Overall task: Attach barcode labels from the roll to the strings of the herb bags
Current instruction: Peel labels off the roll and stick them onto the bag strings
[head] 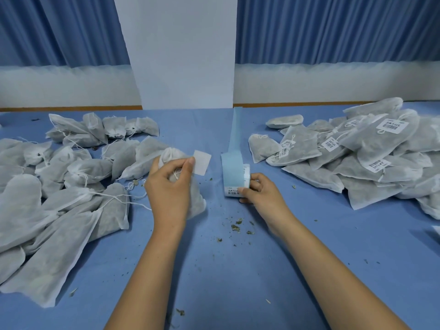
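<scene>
My left hand point(170, 186) holds a white mesh herb bag point(196, 201) by its gathered neck and pinches a blank-side-up white label point(202, 162) between thumb and forefinger. To its right, my right hand point(258, 194) grips the label roll point(235, 176), which rests on the blue table. A pale blue backing strip point(235, 129) trails from the roll toward the back. The top label on the roll shows a barcode. The bag's string lies partly under my left fingers.
A heap of unlabelled herb bags point(59, 177) spreads over the left of the blue table point(238, 282). A pile of bags with barcode labels point(357, 153) sits on the right. Loose herb crumbs point(238, 227) lie between my forearms. A white pillar point(183, 51) and blue curtains stand behind.
</scene>
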The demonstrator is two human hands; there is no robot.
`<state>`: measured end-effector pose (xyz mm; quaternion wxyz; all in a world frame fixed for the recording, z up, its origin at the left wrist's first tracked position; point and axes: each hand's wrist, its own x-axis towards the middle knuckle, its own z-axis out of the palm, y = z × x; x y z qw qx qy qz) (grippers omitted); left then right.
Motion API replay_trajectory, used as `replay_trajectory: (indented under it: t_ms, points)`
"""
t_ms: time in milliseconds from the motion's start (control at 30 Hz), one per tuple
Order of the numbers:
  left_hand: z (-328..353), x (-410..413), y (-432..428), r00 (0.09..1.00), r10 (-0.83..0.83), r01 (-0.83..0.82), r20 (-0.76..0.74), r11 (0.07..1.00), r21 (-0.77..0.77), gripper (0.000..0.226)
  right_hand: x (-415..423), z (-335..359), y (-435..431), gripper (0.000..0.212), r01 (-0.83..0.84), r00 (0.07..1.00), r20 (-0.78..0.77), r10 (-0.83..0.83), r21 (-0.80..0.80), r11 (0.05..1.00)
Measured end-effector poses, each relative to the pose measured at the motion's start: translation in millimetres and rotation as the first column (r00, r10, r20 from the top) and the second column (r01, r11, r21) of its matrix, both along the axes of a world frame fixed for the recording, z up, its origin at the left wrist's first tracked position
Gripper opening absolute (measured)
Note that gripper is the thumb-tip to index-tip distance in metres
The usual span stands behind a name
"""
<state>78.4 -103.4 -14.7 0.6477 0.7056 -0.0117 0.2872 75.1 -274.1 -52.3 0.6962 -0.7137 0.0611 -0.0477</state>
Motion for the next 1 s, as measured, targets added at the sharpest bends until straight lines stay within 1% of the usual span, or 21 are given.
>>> replay_trajectory:
  t_ms: [67,133,233,400,433,500,533,567,633,700,800,867,933,967,1000]
  points:
    - [0.1,-0.5,0.0,1.0,-0.023,0.023,-0.006,1.0,0.002,0.017,-0.8,0.5,-0.3,0.028,0.025,1.0,0.008,-0.025,-0.023,0.999]
    - [0.3,-0.8,-1.2,0.999,-0.048,0.048,-0.017,0.999,0.007,0.023,-1.8,1.2,0.1,0.038,0.074,0.997,0.016,-0.073,-0.099,0.992]
    - [-0.1,-0.6,-3.4,0.998,-0.065,0.065,-0.005,0.996,0.062,0.024,-5.8,4.4,0.8,0.05,0.132,0.991,0.027,-0.129,-0.191,0.973]
    - [-1.0,0.4,-4.9,0.997,-0.076,0.076,-0.01,0.994,0.072,0.023,-11.4,8.8,0.1,0.054,0.213,0.977,0.089,-0.194,-0.312,0.926]
    - [-1.2,0.3,-5.4,0.997,-0.079,0.08,-0.012,0.994,0.071,0.024,-13.4,9.3,0.3,0.055,0.242,0.97,0.122,-0.212,-0.357,0.902]
    - [-1.2,-0.6,-6.8,0.994,-0.105,0.105,-0.003,0.992,0.064,0.025,-18.2,11.8,2.1,0.048,0.324,0.936,0.267,-0.23,-0.396,0.859]
    - [-1.1,-1.6,-7.5,0.992,-0.129,0.128,0.01,0.989,0.068,0.026,-20.7,14.3,3.7,0.04,0.346,0.911,0.352,-0.215,-0.368,0.863]
    - [-1.0,-2.8,-8.4,0.987,-0.159,0.156,0.026,0.984,0.085,0.027,-23.2,17.3,5.3,0.032,0.332,0.889,0.421,-0.181,-0.319,0.888]
    - [-0.4,-5.1,-10.3,0.974,-0.221,0.209,0.058,0.964,0.162,0.027,-26.7,21.9,8.0,0.026,0.219,0.869,0.487,-0.09,-0.216,0.951]
    - [0.1,-6.9,-11.9,0.961,-0.264,0.238,0.081,0.941,0.24,0.028,-28.3,24.5,10.6,0.025,0.14,0.867,0.496,-0.04,-0.167,0.976]
    - [0.0,-7.8,-12.9,0.946,-0.311,0.274,0.091,0.918,0.287,0.03,-28.7,26.7,11.0,0.019,0.114,0.863,0.504,-0.036,-0.125,0.986]
    - [0.8,-8.3,-12.5,0.945,-0.32,0.289,0.069,0.914,0.285,0.025,-29.1,28.2,8.1,0.021,0.111,0.858,0.512,-0.037,-0.115,0.987]
    - [2.8,-9.2,-12.0,0.941,-0.339,0.322,0.025,0.913,0.253,0.013,-29.7,30.3,4.0,0.02,0.104,0.855,0.517,-0.037,-0.1,0.99]
    - [4.8,-10.4,-12.0,0.933,-0.361,0.352,-0.005,0.906,0.234,0.01,-30.6,31.4,2.9,0.019,0.1,0.85,0.526,-0.036,-0.095,0.99]
    - [5.6,-11.7,-12.1,0.922,-0.387,0.382,-0.025,0.897,0.224,0.014,-31.7,32.0,2.7,0.019,0.096,0.844,0.536,-0.032,-0.093,0.991]
